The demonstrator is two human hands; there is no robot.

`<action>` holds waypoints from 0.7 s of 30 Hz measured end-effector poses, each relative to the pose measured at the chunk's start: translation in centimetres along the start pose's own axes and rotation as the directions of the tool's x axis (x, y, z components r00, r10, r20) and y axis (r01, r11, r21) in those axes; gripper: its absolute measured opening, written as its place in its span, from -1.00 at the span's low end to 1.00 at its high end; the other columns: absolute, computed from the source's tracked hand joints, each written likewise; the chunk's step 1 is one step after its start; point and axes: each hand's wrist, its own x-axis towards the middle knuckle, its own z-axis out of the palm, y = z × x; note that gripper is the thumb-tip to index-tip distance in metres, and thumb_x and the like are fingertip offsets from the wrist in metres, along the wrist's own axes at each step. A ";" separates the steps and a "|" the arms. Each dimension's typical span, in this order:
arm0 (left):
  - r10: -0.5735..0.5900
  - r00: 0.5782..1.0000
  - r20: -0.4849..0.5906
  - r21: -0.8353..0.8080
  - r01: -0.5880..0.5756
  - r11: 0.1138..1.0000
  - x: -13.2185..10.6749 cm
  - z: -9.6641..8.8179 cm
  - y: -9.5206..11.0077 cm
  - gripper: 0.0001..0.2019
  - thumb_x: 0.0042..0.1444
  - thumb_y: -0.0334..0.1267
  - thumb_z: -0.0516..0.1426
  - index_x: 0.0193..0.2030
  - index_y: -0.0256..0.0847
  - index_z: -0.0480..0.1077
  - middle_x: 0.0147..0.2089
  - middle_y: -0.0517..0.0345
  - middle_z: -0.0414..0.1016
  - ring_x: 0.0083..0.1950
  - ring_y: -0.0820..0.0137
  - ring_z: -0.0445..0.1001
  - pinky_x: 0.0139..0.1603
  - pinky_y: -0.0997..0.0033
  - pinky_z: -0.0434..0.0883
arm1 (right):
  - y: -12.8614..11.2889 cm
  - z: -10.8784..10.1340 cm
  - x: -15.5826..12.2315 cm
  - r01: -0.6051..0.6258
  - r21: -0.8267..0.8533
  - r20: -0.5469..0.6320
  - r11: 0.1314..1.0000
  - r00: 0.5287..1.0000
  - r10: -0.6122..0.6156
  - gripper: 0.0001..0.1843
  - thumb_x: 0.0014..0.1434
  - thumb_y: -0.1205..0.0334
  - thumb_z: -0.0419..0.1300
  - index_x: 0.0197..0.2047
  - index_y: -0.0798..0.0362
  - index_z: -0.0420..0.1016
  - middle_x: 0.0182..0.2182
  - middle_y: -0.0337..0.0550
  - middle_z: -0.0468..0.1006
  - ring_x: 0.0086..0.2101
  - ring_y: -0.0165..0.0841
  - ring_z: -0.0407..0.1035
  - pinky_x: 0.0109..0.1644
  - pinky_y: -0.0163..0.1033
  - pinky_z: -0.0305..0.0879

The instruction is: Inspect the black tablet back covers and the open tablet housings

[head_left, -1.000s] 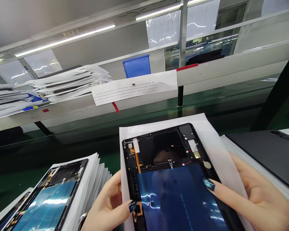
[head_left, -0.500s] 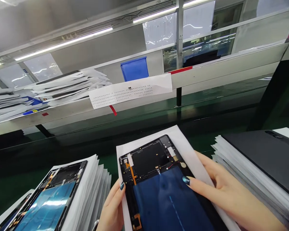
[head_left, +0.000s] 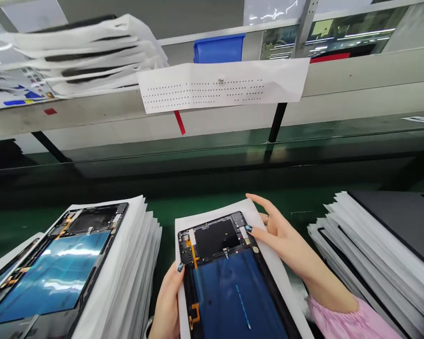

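Two hands on one open tablet (head_left: 229, 278), back cover off, insides up, lying on a white sheet (head_left: 270, 266) between the left stack (head_left: 127, 263) and the right stack (head_left: 360, 245), over the green worktop (head_left: 212, 205) (can't tell if it rests there or is carried just above).

Risks, as I judge them:
- Thin grip. The left hand (head_left: 167, 301) pinches tablet plus sheet at the left edge, thumb on top, the other fingers hidden under the paper. The right hand (head_left: 281, 233) clamps nothing. Its fingers are spread and loose, thumb tip on the tablet's far right corner, index stretched along the sheet's far edge. If paper slips against chassis, the tablet could slide off the near side.
- The left thumb sits just beside the orange flex (head_left: 192, 252). A small shift inward and the nail could catch it.
- The right thumbnail is on exposed parts at the corner, so a scratch is possible. The blue film (head_left: 233, 301) is bare too, so prints or scuffs.
- Stacks are close on both sides. The left one is fanned out with a second open tablet (head_left: 56, 266) on top, and a swung sheet corner could clip it.

Pose: the left wrist comes up from the bottom edge, palm turned toward the tablet's side. The right forearm, in a pink sleeve (head_left: 342, 322), enters from lower right, wrist flat, palm down.
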 end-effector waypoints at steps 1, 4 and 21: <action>-0.014 1.000 0.010 -0.013 0.014 1.000 0.0 -0.3 -0.1 -0.60 -0.07 0.05 0.40 -0.11 -0.06 0.65 -0.04 0.05 0.67 0.09 0.08 0.55 0.03 0.35 0.51 | 0.1 0.1 0.2 0.019 -0.005 0.001 1.000 1.000 -0.019 -0.15 0.15 0.12 0.29 0.41 -0.16 -0.01 -0.13 -0.14 0.52 -0.38 -0.30 0.48 -0.33 -0.20 0.47; -0.050 0.999 -0.010 -0.036 0.049 0.998 0.0 -0.8 -0.3 -0.61 -0.04 0.04 0.39 -0.09 -0.07 0.65 -0.04 0.01 0.67 0.07 0.04 0.57 0.01 0.28 0.53 | 0.0 0.5 0.5 0.025 -0.123 -0.010 0.992 1.000 -0.026 -0.36 0.20 0.11 0.24 0.31 -0.17 0.18 -0.17 -0.19 0.50 -0.35 -0.29 0.46 -0.32 -0.23 0.44; -0.209 0.963 -0.168 -0.057 0.202 0.978 0.3 -0.4 -0.3 -0.59 -0.16 -0.01 0.44 -0.18 -0.18 0.66 -0.16 0.00 0.70 0.09 -0.09 0.55 0.14 0.12 0.51 | 1.1 1.5 1.5 0.124 -0.359 -0.086 0.925 0.982 -0.165 -0.47 0.35 -0.01 0.01 -0.63 -0.04 0.04 -0.53 -0.17 0.30 -0.21 -0.16 0.32 -0.13 -0.19 0.25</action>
